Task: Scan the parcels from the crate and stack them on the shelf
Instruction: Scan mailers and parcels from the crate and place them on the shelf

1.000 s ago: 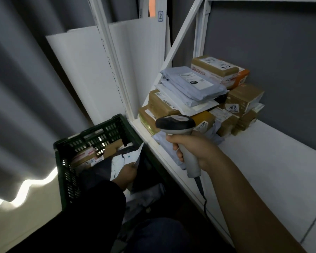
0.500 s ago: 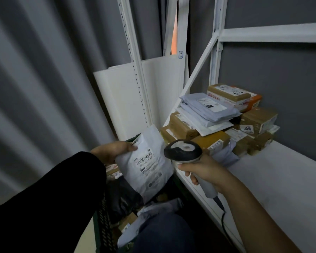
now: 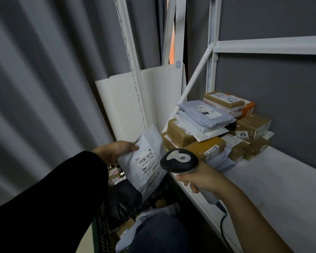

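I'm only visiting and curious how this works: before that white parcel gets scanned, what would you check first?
1. Parcel grip: left hand pinches the white mailer by its top corner: ok.
2. Label: barcode label faces up, uncovered: ok.
3. Tool grip: right hand wraps the scanner handle: ok.
4. Aim: scanner head on the barcode: cannot tell; it sits beside the mailer's right edge.
5. Landing room: bare shelf beside the parcel pile: ok.

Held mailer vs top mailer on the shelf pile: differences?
The held mailer is gripped by the left hand beside the scanner, tilted upright; the top mailer lies flat on the pile. Held mailer's label faces the camera; top mailer's faces up. Both are pale labelled bags.
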